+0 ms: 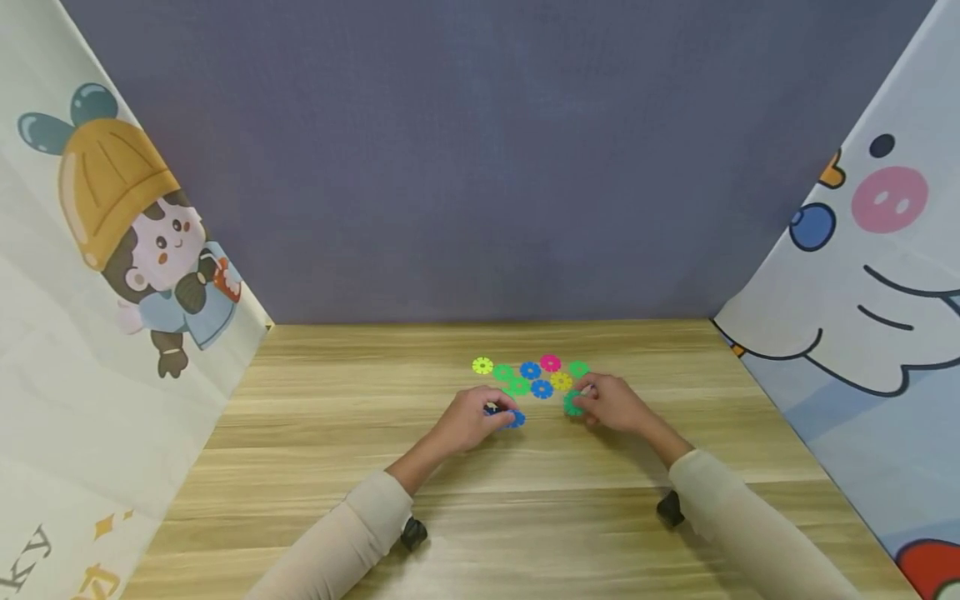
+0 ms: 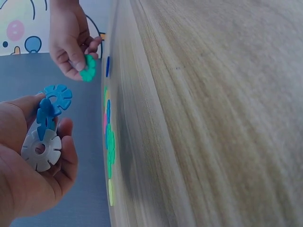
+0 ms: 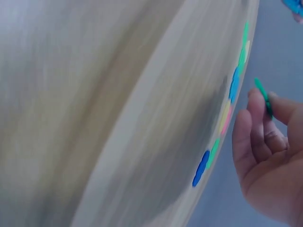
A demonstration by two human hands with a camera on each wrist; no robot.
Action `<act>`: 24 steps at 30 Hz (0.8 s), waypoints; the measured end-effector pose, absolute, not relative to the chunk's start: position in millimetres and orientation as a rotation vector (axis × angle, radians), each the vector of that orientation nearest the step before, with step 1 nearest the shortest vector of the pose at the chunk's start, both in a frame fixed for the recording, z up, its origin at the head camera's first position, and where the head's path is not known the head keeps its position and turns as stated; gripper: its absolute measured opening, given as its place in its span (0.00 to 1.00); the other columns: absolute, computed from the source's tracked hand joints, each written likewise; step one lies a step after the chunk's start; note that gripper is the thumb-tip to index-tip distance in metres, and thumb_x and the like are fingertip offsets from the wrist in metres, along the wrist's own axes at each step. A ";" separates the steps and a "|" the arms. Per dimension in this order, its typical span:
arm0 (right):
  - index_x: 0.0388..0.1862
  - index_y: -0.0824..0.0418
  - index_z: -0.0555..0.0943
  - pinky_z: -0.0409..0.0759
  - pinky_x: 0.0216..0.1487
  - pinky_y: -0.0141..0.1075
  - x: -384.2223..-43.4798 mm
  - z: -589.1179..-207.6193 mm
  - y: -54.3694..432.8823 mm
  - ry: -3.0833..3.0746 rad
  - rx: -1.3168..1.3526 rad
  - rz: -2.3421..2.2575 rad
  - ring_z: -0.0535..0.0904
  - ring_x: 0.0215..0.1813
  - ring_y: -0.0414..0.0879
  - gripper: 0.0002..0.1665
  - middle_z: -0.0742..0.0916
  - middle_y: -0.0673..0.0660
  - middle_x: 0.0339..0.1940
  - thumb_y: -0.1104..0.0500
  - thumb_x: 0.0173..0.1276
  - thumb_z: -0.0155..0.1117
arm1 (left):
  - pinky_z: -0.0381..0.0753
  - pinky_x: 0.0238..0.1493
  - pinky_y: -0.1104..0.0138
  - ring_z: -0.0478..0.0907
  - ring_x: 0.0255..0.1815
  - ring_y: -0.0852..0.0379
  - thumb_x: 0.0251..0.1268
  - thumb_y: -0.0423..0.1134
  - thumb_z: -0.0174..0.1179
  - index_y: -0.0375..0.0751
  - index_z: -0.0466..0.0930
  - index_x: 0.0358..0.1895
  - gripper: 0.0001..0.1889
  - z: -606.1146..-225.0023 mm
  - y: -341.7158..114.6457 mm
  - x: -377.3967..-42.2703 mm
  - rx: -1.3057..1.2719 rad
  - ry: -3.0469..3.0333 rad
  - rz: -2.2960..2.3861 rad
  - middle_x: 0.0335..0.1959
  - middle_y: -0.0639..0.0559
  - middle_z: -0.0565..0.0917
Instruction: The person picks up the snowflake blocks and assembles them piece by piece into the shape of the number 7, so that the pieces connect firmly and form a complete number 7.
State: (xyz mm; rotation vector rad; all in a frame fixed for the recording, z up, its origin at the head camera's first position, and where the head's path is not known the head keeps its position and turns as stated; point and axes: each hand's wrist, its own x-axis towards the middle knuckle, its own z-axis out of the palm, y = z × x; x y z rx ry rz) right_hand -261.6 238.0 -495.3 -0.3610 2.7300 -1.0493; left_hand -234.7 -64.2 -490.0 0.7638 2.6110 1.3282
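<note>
My left hand (image 1: 468, 419) grips a small joined cluster of notched plastic discs. In the left wrist view it has a white disc (image 2: 29, 152) at the bottom, a blue disc (image 2: 65, 94) at the top, and another blue disc (image 2: 45, 118) slotted between them, turned nearly edge-on. To the right of it, my right hand (image 1: 617, 405) pinches a single green disc (image 1: 572, 405) between thumb and fingertips. That green disc (image 3: 263, 96) shows edge-on in the right wrist view, held above the table. The two hands are apart, at similar height over the table.
Loose flat discs lie beyond my hands: a yellow-green disc (image 1: 482, 365), a pink disc (image 1: 550, 362), a yellow disc (image 1: 561, 382), and several green and blue ones. A dark blue disc (image 3: 201, 168) lies beneath the right hand. A grey panel (image 1: 480, 167) rises behind the wooden table (image 1: 525, 517).
</note>
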 end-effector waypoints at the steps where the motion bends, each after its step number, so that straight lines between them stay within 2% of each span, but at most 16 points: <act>1: 0.55 0.68 0.80 0.82 0.27 0.34 -259.8 -494.9 235.9 2.692 -0.345 -1.095 0.83 0.25 0.43 0.16 0.87 0.54 0.27 0.59 0.75 0.62 | 0.83 0.46 0.67 0.82 0.45 0.59 0.71 0.45 0.65 0.54 0.88 0.42 0.04 -490.1 -64.0 -234.5 0.762 2.609 1.331 0.43 0.59 0.86; 8: 0.52 0.69 0.77 0.82 0.26 0.34 -249.0 -498.3 219.4 2.501 -0.324 -1.303 0.80 0.25 0.42 0.13 0.87 0.59 0.26 0.60 0.77 0.60 | 0.83 0.48 0.65 0.82 0.47 0.56 0.71 0.44 0.65 0.53 0.88 0.42 0.04 -490.1 -63.1 -233.9 0.762 2.612 1.357 0.43 0.58 0.86; 16: 0.56 0.73 0.75 0.83 0.28 0.34 -239.8 -497.1 201.5 2.363 -0.326 -1.437 0.81 0.24 0.41 0.19 0.86 0.55 0.24 0.59 0.76 0.61 | 0.84 0.46 0.66 0.82 0.45 0.58 0.71 0.44 0.65 0.53 0.88 0.42 0.04 -491.1 -62.4 -234.0 0.749 2.617 1.372 0.44 0.57 0.87; 24: 0.53 0.72 0.77 0.83 0.29 0.31 -237.4 -499.4 191.5 2.284 -0.336 -1.500 0.80 0.25 0.41 0.17 0.86 0.53 0.25 0.58 0.76 0.61 | 0.84 0.47 0.66 0.82 0.47 0.59 0.70 0.43 0.66 0.52 0.88 0.43 0.04 -488.9 -60.4 -232.9 0.722 2.642 1.380 0.47 0.55 0.87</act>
